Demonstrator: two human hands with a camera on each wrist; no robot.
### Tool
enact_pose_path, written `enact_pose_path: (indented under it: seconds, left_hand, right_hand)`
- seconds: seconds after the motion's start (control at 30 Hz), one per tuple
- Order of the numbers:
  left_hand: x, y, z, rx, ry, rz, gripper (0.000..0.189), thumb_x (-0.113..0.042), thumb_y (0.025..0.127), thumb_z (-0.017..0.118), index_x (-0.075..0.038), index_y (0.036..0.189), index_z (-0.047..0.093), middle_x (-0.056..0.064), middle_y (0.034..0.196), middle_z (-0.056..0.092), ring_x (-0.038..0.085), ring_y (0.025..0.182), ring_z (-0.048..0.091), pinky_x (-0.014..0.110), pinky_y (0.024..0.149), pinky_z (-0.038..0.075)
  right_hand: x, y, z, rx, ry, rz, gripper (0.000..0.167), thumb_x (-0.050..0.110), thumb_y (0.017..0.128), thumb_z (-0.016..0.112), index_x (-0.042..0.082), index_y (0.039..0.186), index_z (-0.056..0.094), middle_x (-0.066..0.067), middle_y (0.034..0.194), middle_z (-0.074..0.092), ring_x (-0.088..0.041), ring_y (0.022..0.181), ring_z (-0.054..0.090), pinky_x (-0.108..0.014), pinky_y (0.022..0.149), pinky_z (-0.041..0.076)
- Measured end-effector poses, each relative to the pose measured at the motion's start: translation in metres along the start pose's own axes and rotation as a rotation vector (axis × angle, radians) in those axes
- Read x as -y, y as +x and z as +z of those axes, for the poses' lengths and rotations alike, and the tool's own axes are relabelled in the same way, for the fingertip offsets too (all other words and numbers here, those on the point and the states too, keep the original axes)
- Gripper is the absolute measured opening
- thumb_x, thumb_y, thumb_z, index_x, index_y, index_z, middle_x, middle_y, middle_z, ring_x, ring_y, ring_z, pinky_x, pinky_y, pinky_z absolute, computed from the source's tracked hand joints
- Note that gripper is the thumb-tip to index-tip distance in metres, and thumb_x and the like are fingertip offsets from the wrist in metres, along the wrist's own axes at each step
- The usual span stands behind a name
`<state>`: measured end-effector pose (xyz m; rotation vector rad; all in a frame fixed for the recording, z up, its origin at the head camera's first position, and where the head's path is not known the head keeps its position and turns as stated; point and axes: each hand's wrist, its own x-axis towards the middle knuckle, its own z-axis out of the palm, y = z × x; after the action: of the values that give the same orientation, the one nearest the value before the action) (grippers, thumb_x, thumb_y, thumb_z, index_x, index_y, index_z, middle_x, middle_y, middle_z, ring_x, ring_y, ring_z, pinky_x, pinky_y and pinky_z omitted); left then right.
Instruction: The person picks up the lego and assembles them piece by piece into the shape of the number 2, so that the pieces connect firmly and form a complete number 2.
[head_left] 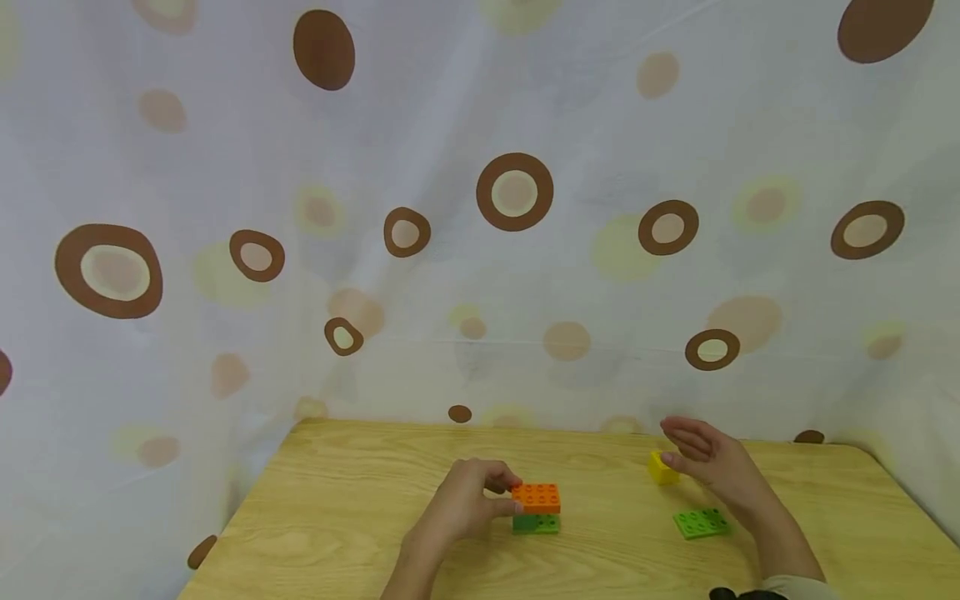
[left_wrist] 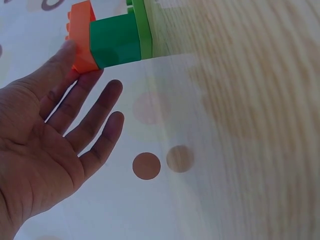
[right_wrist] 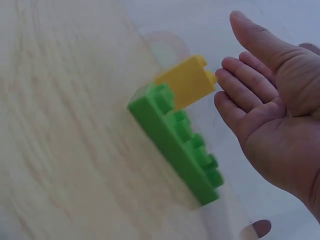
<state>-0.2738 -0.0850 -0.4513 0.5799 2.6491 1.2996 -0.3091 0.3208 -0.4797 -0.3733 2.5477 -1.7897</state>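
Note:
My left hand (head_left: 467, 502) pinches an orange brick (head_left: 538, 498) by its left end, between thumb and fingers. Under that brick is a dark green brick (left_wrist: 115, 41), which sits on a thin light green brick (head_left: 549, 524); together they form a small stack on the table. In the left wrist view the other fingers spread away from the stack. My right hand (head_left: 712, 468) hovers with its fingers extended near a yellow brick (head_left: 663, 469); whether it touches the brick I cannot tell. Nearer the front lies another thin light green brick (head_left: 701, 523), studs up.
The pale wooden table (head_left: 337, 500) ends at the back against a white curtain (head_left: 450, 275) with brown and beige spots. The curtain also hangs along the left and right sides. A dark object (head_left: 738, 594) shows at the right forearm's sleeve.

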Motion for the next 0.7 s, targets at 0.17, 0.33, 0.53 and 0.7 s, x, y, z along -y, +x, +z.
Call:
enact_pose_path:
  seconds: [0.17,0.33,0.53,0.7]
  left_hand:
    - [0.001,0.001,0.001,0.001,-0.018,0.002,0.018,-0.018,0.088,0.088,-0.021,0.105,0.080,-0.008,0.109,0.076,0.025,0.106,0.071,0.055,0.107,0.052]
    - [0.001,0.000,0.001,0.000,-0.016,0.007,0.018,-0.018,0.088,0.088,-0.020,0.105,0.080,-0.008,0.109,0.076,0.024,0.106,0.071,0.056,0.107,0.051]
    - [0.001,0.000,0.000,-0.001,-0.017,0.002,0.019,-0.019,0.088,0.088,-0.021,0.105,0.080,-0.007,0.109,0.076,0.023,0.105,0.072,0.053,0.100,0.056]
    - [0.000,0.001,0.000,-0.001,-0.026,-0.002,0.019,-0.019,0.088,0.088,-0.021,0.105,0.080,-0.007,0.108,0.076,0.022,0.104,0.072,0.057,0.106,0.052]
  right_hand:
    - [-0.015,0.001,0.002,0.015,0.090,0.063,0.075,0.020,0.100,0.076,-0.004,0.159,0.036,-0.030,0.163,0.038,0.010,0.128,0.053,-0.010,0.098,0.048]
    - [-0.023,0.005,0.008,0.020,0.034,0.061,0.073,0.018,0.098,0.078,-0.004,0.157,0.040,-0.029,0.159,0.045,-0.030,0.148,0.045,-0.011,0.096,0.048]
    - [-0.027,0.007,0.013,0.014,-0.037,0.026,0.066,0.013,0.097,0.079,-0.005,0.151,0.047,-0.029,0.151,0.053,-0.052,0.145,0.041,-0.014,0.093,0.051]
    - [-0.015,0.009,0.018,0.016,-0.065,-0.034,0.061,0.015,0.097,0.079,-0.004,0.149,0.051,-0.028,0.149,0.055,-0.051,0.143,0.046,-0.015,0.093,0.053]
